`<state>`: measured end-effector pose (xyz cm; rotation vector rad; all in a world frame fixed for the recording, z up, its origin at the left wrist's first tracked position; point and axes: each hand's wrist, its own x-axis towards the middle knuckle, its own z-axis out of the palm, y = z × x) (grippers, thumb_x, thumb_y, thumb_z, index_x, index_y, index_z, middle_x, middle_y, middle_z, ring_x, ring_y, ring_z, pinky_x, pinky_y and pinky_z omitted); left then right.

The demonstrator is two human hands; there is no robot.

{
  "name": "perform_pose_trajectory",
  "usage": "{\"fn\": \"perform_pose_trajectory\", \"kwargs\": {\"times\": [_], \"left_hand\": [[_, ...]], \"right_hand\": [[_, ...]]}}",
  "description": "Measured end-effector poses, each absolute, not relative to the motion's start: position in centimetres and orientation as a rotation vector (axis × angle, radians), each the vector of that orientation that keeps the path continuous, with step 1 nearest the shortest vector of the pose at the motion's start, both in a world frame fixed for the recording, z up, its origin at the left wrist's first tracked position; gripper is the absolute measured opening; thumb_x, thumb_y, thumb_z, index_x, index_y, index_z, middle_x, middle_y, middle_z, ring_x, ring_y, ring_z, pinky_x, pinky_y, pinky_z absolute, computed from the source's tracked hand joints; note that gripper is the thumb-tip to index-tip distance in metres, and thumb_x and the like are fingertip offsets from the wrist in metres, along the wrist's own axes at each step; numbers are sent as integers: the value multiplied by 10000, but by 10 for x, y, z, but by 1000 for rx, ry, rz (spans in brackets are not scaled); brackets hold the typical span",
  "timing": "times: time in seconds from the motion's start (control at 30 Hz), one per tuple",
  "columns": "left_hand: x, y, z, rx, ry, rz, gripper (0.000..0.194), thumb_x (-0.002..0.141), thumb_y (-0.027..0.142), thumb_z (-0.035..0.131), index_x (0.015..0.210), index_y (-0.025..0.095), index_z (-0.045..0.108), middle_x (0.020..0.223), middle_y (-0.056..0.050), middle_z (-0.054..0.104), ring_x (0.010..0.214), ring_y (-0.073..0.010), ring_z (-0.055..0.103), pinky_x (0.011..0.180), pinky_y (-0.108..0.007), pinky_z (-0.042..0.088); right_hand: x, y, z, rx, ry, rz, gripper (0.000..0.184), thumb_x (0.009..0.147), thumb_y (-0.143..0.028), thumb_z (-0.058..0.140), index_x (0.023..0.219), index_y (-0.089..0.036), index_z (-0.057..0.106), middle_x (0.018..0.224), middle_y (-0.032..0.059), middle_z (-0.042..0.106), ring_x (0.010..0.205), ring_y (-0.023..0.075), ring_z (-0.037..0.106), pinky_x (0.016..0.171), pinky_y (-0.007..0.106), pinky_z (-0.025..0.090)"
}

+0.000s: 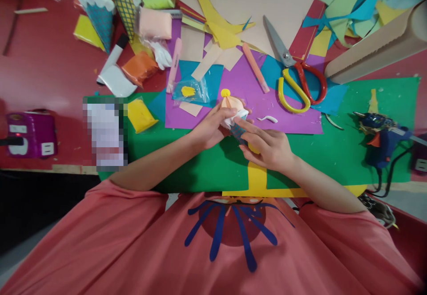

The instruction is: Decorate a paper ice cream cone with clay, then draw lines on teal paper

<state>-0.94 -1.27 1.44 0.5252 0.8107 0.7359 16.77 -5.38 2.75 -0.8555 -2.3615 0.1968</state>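
Both my hands hold a small craft ice-cream cone [233, 113] over the green paper sheet [333, 152]. The cone has a dark blue patterned paper base, a white clay rim, a peach clay scoop and a little yellow ball on top. My left hand [210, 128] wraps the peach scoop from the left, with its fingers pressed on the white rim. My right hand [268, 146] grips the blue cone base from the right, its fingers closed round it. A thin white clay strip [267, 119] lies on the purple paper just right of the cone.
Scissors with red and yellow handles [296, 81] lie at the upper right. A blue glue gun [380, 141] rests at the right on the green sheet. Two finished paper cones [103, 12], clay packets [140, 68], a yellow clay bag [140, 115], paper scraps and a purple power box [30, 135] crowd the red table.
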Motion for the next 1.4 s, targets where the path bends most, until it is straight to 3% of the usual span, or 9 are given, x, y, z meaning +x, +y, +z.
{"fn": "perform_pose_trajectory", "kwargs": {"times": [0.77,0.93,1.1,1.23,1.4], "left_hand": [[-8,-12,16,493,838,732,385,679,352,701,998,182,570,930,-21,735,877,-227,726,762,-319,531],[-8,-12,15,477,806,747,370,681,350,721,978,183,576,903,-10,738,813,-200,727,720,-297,541],[-9,-12,13,495,781,737,396,672,413,775,963,197,614,902,4,722,773,-163,693,669,-256,518],[-10,-12,11,516,778,725,395,709,490,747,924,176,644,796,13,672,731,-141,651,659,-238,503],[-8,-13,12,515,829,701,314,779,442,666,940,175,629,806,7,664,749,-147,661,668,-244,509]], "right_hand": [[166,-53,32,-851,-2352,122,63,918,-216,551,888,-162,550,1104,138,762,559,136,685,481,253,521],[168,-54,31,-835,-2328,181,75,931,-230,537,896,-164,548,1069,137,771,581,136,705,482,245,521],[174,-51,32,-800,-2181,381,56,946,-228,519,923,-183,544,1030,118,777,728,131,749,509,200,526],[175,-50,31,-829,-2182,339,44,931,-210,541,945,-168,537,1146,189,736,698,135,745,470,205,492],[173,-50,28,-866,-2226,305,62,928,-216,541,971,-178,518,1110,171,752,649,147,735,499,232,518]]}}
